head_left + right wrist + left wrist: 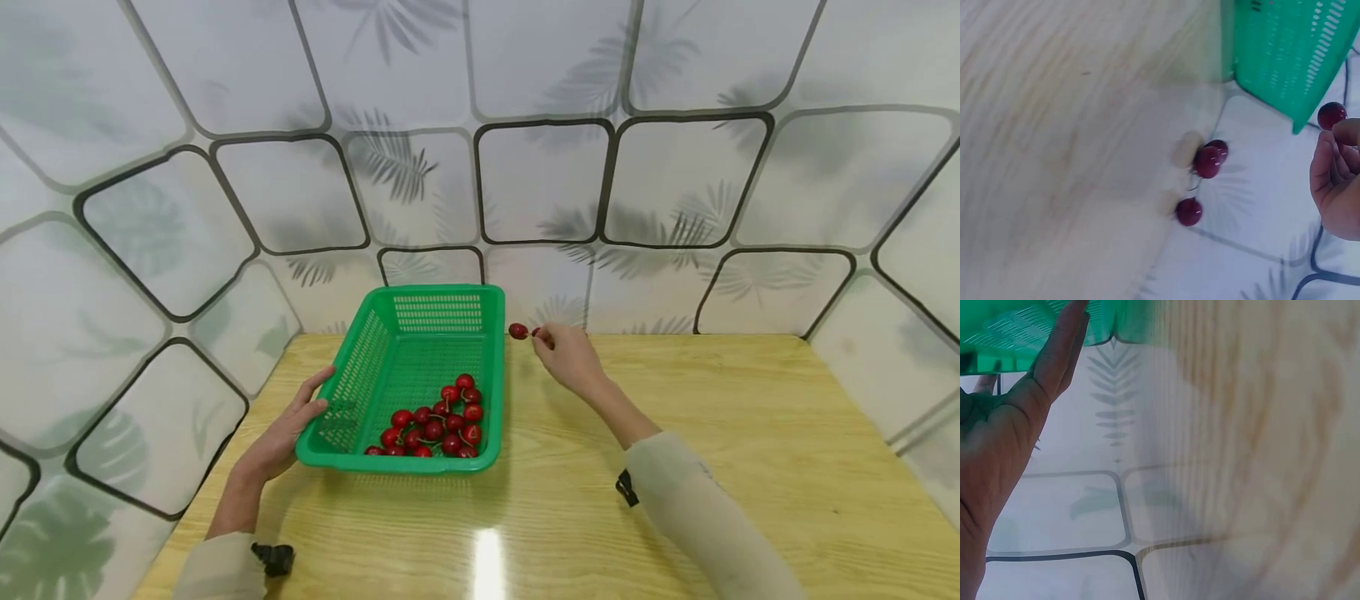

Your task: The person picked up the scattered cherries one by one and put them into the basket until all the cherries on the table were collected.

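A green plastic basket with slotted walls stands on the left half of the table, several red cherries gathered in its front right corner. My left hand rests against the basket's left rim, and the left wrist view shows its fingers extended along the basket's side. Just beyond the right rim, my right hand pinches a cherry, mostly hidden by the fingers. Another cherry hangs out beside the fingertips. In the right wrist view, a cherry shows at the fingers.
More cherries lie at the table's far edge in the right wrist view; the head view hides them behind my right hand. The wooden table meets a patterned wall at the back. Another patterned wall surface borders it on the left.
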Tool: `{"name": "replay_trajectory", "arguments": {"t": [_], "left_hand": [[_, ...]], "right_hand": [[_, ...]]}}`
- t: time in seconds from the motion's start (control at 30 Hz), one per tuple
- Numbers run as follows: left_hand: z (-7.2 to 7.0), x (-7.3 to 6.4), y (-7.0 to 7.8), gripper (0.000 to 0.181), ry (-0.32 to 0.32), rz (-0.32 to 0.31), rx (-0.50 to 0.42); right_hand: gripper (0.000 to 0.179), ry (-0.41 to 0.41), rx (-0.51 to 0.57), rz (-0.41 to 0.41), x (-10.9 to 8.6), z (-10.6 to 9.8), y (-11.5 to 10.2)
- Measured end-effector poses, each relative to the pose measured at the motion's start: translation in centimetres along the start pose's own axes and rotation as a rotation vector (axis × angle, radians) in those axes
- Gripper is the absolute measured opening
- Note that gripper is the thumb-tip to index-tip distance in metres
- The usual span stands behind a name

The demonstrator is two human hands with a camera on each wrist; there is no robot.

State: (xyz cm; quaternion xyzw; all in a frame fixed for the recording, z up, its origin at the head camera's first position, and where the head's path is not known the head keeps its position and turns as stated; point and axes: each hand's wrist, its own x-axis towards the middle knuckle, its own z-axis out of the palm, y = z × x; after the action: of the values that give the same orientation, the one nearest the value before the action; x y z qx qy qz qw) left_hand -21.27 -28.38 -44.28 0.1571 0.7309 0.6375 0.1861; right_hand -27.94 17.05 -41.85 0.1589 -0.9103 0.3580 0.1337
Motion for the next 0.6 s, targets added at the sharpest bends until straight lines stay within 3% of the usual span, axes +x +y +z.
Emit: {"name": "replay_trajectory", "arguments": {"t": [0.13, 0.37, 0.6], "left_hand": [[0.1, 0.0, 0.0, 0.059, 0.001, 0.004, -0.002], [0.1, 0.0, 0.0, 0.060, 0.005, -0.004, 0.004], [0.1, -0.1, -0.1, 0.059, -0.004, 0.006, -0.016]], "right_hand": [[0.015, 0.023, 0.029, -0.068, -0.1, -0.3, -2.0], [0.011, 0.051, 0.003, -0.149, -0.4, 1.1, -5.4], [0.011, -0.098, -0.043, -0.226, -1.4, 3.3, -9.2]]}}
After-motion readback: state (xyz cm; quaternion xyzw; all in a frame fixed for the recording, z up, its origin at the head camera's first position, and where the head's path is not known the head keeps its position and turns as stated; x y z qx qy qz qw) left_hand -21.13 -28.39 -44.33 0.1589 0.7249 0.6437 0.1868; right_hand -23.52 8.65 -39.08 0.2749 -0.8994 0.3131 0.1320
